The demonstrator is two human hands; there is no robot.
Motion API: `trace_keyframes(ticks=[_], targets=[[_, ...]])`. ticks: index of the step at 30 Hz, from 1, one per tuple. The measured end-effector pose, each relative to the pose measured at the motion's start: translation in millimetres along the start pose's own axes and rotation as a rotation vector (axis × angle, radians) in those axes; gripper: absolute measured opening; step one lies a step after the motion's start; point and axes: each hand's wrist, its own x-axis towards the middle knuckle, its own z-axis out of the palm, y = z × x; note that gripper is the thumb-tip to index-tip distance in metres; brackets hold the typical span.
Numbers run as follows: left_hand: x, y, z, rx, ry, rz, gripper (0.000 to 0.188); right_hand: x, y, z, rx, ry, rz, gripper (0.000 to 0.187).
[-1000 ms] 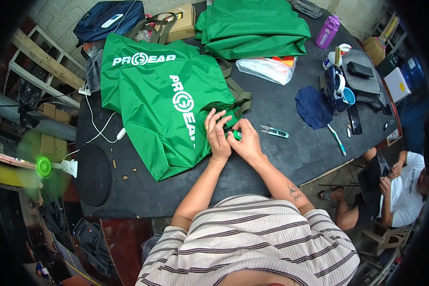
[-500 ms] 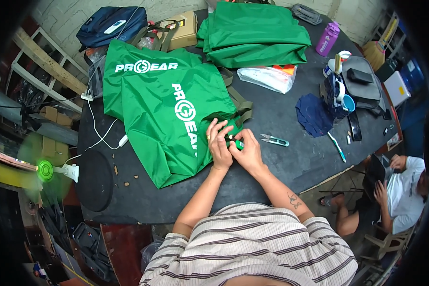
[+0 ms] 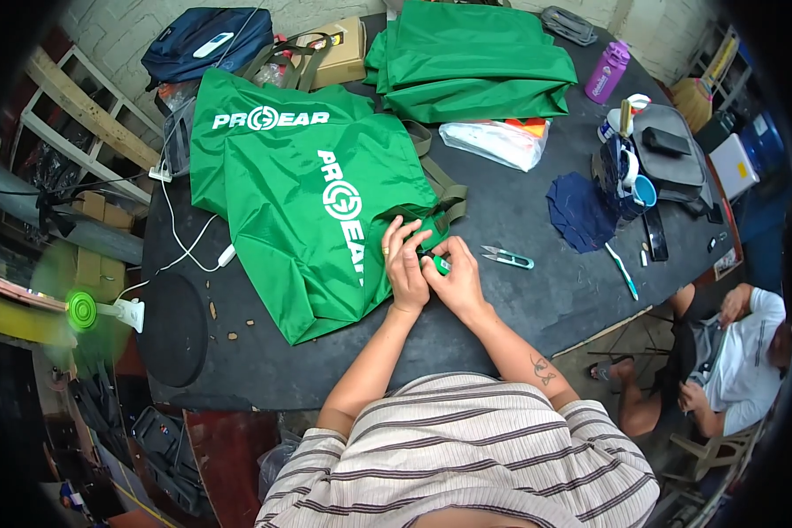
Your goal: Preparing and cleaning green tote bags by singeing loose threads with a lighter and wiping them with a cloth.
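Observation:
A green fabric bag (image 3: 273, 211) with white print lies spread in front of me, its olive strap (image 3: 451, 195) bent at the right edge. My left hand (image 3: 405, 264) is at the bag's right edge, fingers curled over and gripping the cloth. Close against it, my right hand (image 3: 456, 277) holds a small green lighter (image 3: 442, 265), mostly covered by the fingers. The fingertips of both hands nearly meet, so the exact spot on the bag between them is hidden. Just right of my right hand lie thread snips (image 3: 508, 257) with a pale green handle.
More folded green bags (image 3: 475, 62) are stacked at the back, beside a clear plastic packet (image 3: 493, 143). To the right stand a purple bottle (image 3: 607, 70), a blue cup (image 3: 642, 191) and a toothbrush (image 3: 622, 271). A fan (image 3: 82, 310) is at left; a seated person (image 3: 739, 352) is at right.
My hands stay at the same place on the bag, with only slight finger movement. The seated person's hands and the grey item they handle have shifted.

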Motion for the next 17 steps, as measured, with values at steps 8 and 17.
trace_keyframes(ticks=[8,17], targets=[[2.6,6.5,-17.9,0.090,-0.108,-0.166,0.015,61.2,11.4,-38.7,0.344,0.177,0.050,0.024],[-3.9,42.2,-79.3,-0.028,-0.313,0.028,0.028,145.8,44.2,-48.7,-0.268,-0.221,-0.297,0.047]])
